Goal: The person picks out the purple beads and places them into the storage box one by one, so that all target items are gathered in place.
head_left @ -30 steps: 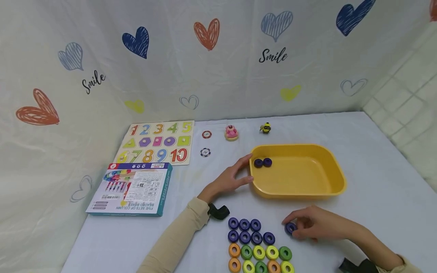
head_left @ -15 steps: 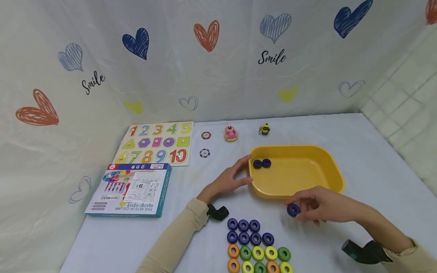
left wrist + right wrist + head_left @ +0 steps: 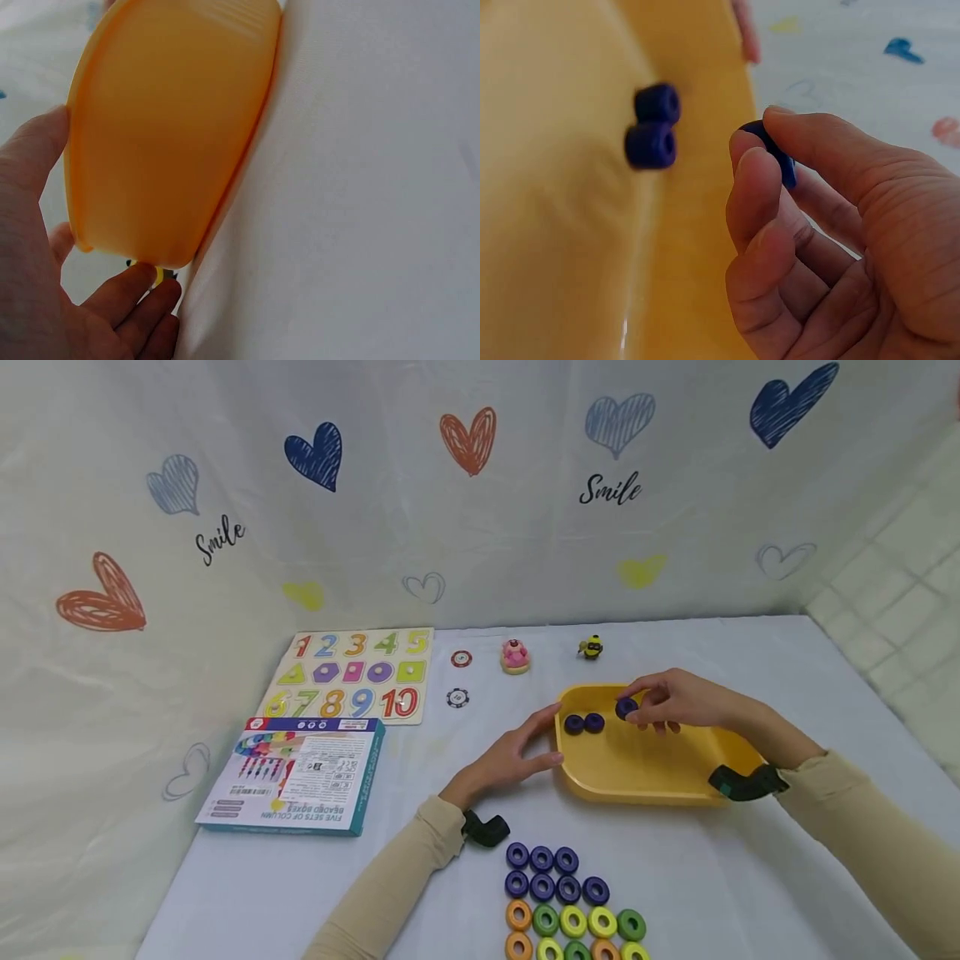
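My right hand pinches a dark purple ring-shaped bead between thumb and fingers, above the yellow tray. In the right wrist view this bead is partly covered by the fingertips. Two more purple beads sit side by side at the tray's left end. My left hand rests against that end, fingers and thumb spread along the rim. The left wrist view has the thumb touching the rim of the tray, with the other fingers near its lower corner.
In front of the tray lie rows of purple beads, with orange, green and yellow beads nearer. A number board and a flat box lie left. Two round chips, a pink figure and a bee figure stand behind.
My right hand has carried the purple bead from the table in front up and over the tray, toward its far side. The left hand stays at the tray's left end.
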### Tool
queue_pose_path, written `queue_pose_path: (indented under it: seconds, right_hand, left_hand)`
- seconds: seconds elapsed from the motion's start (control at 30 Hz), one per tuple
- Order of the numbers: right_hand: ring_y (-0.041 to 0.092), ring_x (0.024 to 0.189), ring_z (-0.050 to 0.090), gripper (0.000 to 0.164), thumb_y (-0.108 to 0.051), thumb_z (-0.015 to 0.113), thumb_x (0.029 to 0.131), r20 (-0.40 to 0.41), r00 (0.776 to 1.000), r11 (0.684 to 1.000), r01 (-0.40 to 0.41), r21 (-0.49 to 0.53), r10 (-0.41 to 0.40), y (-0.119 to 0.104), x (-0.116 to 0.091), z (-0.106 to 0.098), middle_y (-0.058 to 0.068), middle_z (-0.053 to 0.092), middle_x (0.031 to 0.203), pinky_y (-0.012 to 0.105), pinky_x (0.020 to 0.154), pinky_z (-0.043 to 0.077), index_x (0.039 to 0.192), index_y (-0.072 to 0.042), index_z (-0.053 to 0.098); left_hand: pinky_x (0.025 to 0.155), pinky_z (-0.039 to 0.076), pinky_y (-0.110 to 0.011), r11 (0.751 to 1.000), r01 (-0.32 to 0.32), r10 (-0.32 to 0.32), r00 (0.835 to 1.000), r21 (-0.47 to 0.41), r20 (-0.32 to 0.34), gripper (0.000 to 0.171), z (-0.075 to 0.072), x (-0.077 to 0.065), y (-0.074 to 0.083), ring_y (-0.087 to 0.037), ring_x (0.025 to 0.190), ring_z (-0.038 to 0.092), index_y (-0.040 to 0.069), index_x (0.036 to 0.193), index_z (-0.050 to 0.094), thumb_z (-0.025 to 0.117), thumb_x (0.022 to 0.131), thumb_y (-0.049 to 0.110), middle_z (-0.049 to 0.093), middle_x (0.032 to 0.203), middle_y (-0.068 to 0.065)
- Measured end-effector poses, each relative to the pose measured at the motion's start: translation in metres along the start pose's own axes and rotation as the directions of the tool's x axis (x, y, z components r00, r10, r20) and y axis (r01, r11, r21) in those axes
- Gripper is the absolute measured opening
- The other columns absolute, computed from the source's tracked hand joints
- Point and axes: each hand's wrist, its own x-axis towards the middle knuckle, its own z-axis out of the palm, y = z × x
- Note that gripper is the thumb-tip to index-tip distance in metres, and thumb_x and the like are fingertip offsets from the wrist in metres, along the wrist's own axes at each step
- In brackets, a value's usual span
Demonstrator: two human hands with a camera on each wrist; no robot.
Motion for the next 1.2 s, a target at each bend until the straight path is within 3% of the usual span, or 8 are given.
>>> queue_pose_path:
  seconds: [0.2,0.33,0.6,0.8,1.0,1.2]
  right_hand:
    - [0.026,0.062,0.058,0.05,-0.028,0.065,0.083,0.04,0.998,0.998,-0.056,0.003,0.056,0.016,0.026,-0.003,0.015,0.063,0.076,0.032,0.052,0.05,0.123,0.0,0.051]
    - [0.025,0.064,0.06,0.052,-0.028,0.066,0.082,0.075,0.994,0.997,-0.082,0.009,0.081,0.021,0.031,0.003,0.011,0.063,0.075,0.034,0.055,0.052,0.124,0.0,0.05]
    - [0.025,0.064,0.061,0.05,-0.021,0.063,0.085,0.12,0.99,0.996,-0.081,0.033,0.076,0.024,0.032,0.01,0.011,0.065,0.074,0.033,0.056,0.051,0.123,0.006,0.047]
    - [0.027,0.065,0.062,0.048,-0.017,0.061,0.087,0.137,0.988,0.995,-0.075,0.065,0.066,0.026,0.033,0.014,0.013,0.064,0.075,0.033,0.056,0.052,0.125,0.008,0.045]
    - [0.026,0.065,0.06,0.049,-0.017,0.059,0.088,0.16,0.985,0.997,-0.076,0.026,0.071,0.024,0.03,0.011,0.012,0.064,0.075,0.032,0.056,0.051,0.127,0.007,0.042]
    - [0.024,0.062,0.057,0.048,-0.022,0.06,0.087,0.133,0.989,0.991,-0.041,-0.124,0.057,-0.004,0.012,0.001,0.009,0.063,0.083,0.032,0.052,0.05,0.127,0.002,0.046]
  left_hand:
    - [0.107,0.02,-0.03,1.0,-0.011,0.011,1.0,-0.024,0.015,0.07,-0.01,-0.008,0.026,-0.009,0.131,0.025,0.022,0.145,0.016,0.054,0.089,0.037,0.028,0.145,0.0]
    - [0.107,0.021,-0.028,1.0,-0.016,0.017,1.0,-0.01,0.02,0.069,-0.014,-0.009,0.037,-0.01,0.131,0.025,0.019,0.145,0.017,0.054,0.089,0.036,0.027,0.146,-0.002]
    - [0.107,0.021,-0.031,1.0,-0.002,0.002,1.0,0.009,0.001,0.071,-0.003,0.002,0.004,-0.004,0.131,0.023,0.033,0.144,0.013,0.053,0.087,0.046,0.024,0.146,0.011]
    - [0.107,0.021,-0.031,1.0,-0.012,0.012,1.0,0.004,0.002,0.071,0.0,0.003,-0.003,-0.002,0.13,0.022,0.039,0.143,0.012,0.052,0.086,0.051,0.023,0.144,0.017]
    - [0.107,0.02,-0.032,1.0,0.003,-0.003,1.0,0.012,0.007,0.071,0.0,0.001,0.001,-0.003,0.131,0.021,0.036,0.144,0.012,0.052,0.087,0.049,0.022,0.145,0.015]
    - [0.107,0.02,-0.029,1.0,-0.012,0.012,1.0,-0.01,0.018,0.069,-0.011,-0.008,0.031,-0.009,0.131,0.024,0.022,0.145,0.016,0.054,0.089,0.035,0.025,0.146,0.0]
